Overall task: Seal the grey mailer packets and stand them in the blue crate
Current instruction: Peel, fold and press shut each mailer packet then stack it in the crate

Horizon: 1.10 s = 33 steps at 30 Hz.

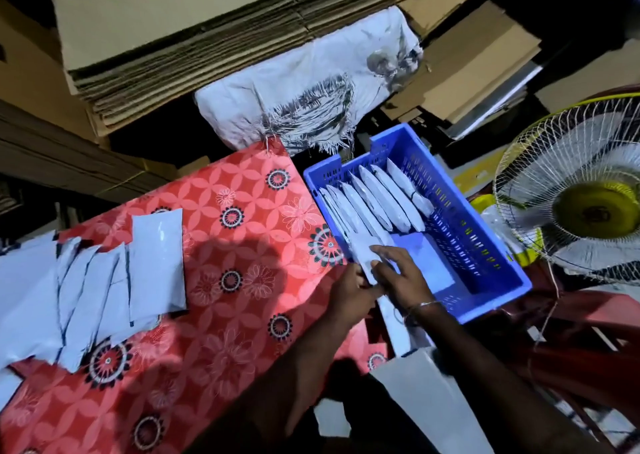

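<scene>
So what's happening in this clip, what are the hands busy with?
A person is packing grey mailers. Both the left hand and the right hand hold one grey packet at the near left edge of the blue crate, adding it to a row of packets already standing on edge inside. More flat mailers lie overlapped on the red patterned table, waiting. A fan stands to the right.
</scene>
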Each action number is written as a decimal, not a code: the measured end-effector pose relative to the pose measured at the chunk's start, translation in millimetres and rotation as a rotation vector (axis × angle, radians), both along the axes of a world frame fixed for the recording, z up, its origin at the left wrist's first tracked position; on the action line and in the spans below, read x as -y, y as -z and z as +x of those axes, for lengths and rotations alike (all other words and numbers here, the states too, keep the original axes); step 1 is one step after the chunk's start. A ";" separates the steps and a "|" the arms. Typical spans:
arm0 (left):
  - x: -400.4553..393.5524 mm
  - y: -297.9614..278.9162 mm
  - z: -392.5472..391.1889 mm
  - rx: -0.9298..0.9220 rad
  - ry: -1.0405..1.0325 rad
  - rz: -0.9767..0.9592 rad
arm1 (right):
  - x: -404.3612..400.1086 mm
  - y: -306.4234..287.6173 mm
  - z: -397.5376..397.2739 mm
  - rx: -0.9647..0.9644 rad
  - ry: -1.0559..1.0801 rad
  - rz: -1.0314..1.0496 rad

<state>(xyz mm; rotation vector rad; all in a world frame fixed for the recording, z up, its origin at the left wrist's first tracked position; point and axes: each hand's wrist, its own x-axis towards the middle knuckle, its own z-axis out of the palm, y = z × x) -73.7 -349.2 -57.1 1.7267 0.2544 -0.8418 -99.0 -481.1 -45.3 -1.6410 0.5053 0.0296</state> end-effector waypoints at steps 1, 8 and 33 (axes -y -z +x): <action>11.3 0.7 -0.3 -0.006 -0.007 0.025 | 8.8 2.8 2.3 -0.021 -0.015 0.008; 59.9 -4.0 16.1 0.008 0.106 0.226 | 46.3 49.5 25.2 -0.147 -0.114 0.049; 78.9 55.3 73.1 -0.238 0.069 0.086 | 57.3 182.7 23.2 -0.378 -0.306 -0.220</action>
